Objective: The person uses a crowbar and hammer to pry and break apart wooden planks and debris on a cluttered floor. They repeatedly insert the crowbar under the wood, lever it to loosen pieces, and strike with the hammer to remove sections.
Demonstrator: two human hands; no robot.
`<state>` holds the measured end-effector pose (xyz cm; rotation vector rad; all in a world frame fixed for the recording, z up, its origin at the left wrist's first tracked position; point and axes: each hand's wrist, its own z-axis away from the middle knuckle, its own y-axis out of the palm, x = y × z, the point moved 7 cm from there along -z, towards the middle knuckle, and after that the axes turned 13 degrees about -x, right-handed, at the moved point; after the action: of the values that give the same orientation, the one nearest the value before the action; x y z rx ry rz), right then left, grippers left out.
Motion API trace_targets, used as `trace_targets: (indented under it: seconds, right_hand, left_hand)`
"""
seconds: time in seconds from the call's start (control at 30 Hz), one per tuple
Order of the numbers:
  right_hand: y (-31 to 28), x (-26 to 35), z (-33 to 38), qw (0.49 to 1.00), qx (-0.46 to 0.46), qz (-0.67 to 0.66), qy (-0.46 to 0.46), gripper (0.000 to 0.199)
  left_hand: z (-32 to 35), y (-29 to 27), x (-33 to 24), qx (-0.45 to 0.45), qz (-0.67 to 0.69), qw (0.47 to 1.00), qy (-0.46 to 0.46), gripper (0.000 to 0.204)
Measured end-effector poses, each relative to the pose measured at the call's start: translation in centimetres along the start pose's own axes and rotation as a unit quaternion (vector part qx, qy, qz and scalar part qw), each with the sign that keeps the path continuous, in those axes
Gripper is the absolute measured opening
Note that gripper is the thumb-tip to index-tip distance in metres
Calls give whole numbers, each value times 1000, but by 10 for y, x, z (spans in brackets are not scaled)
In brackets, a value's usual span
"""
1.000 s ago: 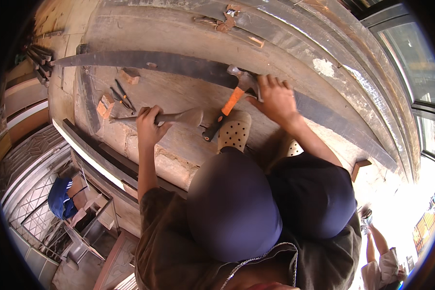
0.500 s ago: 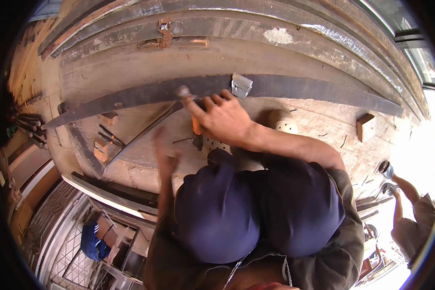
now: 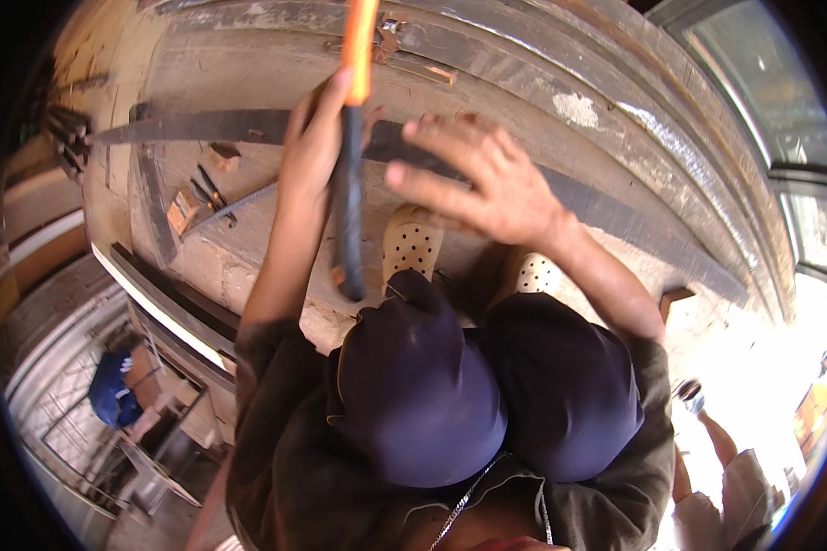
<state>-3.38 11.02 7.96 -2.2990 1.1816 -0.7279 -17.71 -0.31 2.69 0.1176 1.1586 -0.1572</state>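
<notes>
My left hand point(image 3: 311, 151) is closed round a hammer point(image 3: 350, 184) with an orange shaft and black grip. The hammer stands upright in the view, and its head lies beyond the top edge. Just right of it, my right hand point(image 3: 501, 184) hangs open, fingers apart and slightly blurred, touching nothing that I can see. Beneath both hands a long dark bar point(image 3: 639, 220) runs across the floor, partly covered by them. My feet, in cream perforated clogs point(image 3: 412, 241), are below the hands.
Long worn planks point(image 3: 542, 69) lie beyond the bar. To the left are pliers point(image 3: 213, 193), a small wooden block point(image 3: 182, 211) and another block point(image 3: 223, 156). A further block point(image 3: 677, 298) sits at right. Another person's legs point(image 3: 721, 459) show at lower right.
The hammer has passed from my right hand to my left and been raised. My right hand has opened and moved right. The silver metal piece on the bar no longer shows.
</notes>
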Motion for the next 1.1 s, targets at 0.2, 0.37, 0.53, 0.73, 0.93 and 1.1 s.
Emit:
trace_targets:
  seconds: [0.2, 0.37, 0.53, 0.73, 0.93, 1.1]
  right_hand:
    - [-23, -14, -89, 995, 20, -73, -59, 31]
    - [-46, -68, -102, 890, -188, -274, 311, 10]
    - [-18, -52, -44, 723, -291, -440, 446, 21]
    - [-35, -83, 69, 643, -407, -441, 475, 23]
    - [-68, -57, 183, 509, -528, -355, 580, 16]
    - [-68, -60, 141, 598, -420, -368, 575, 15]
  left_hand:
    - [-17, 65, -6, 158, 143, 977, 6, 37]
    - [-4, 65, -14, 166, -25, 958, 232, 59]
    - [52, 47, 4, 55, -185, 832, 520, 70]
    - [56, 112, 73, 157, -288, 817, 474, 31]
    - [84, 158, 126, 175, -297, 741, 577, 8]
    - [76, 137, 113, 75, -178, 819, 541, 11]
